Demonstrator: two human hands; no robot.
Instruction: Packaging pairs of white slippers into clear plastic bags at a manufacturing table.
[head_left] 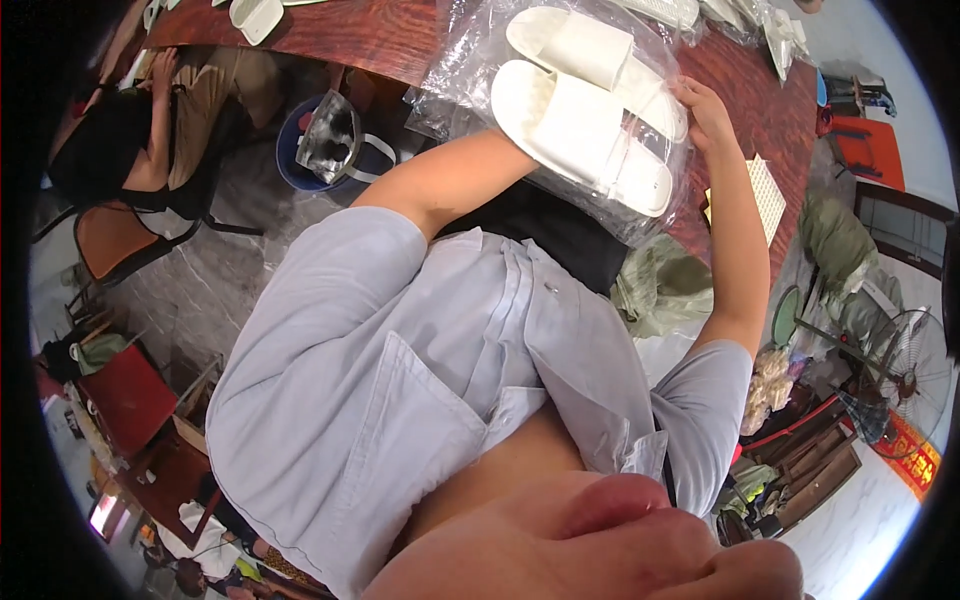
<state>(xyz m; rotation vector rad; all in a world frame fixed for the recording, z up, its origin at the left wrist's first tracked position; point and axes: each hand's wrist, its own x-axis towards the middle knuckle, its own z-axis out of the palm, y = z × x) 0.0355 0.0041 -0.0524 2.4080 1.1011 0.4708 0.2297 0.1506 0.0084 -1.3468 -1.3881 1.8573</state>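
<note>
A pair of white slide slippers [585,125] lies in a clear plastic bag [452,72] over the near edge of the table. They are side by side, straps facing up. My left forearm reaches under the slippers, and they hide the hand and its fingers. My right hand [708,118] is at the right side of the bag, fingers curled in and closed on its edge beside the far slipper. Light glares off the crinkled plastic.
The red-brown wood-grain table [370,42] carries more white slippers [257,18] at the far left and bagged ones at the far right. A beige textured sheet [766,196] lies right. A blue bin [291,160], a chair [118,240] and a seated person [110,145] are left; a fan [905,380] stands right.
</note>
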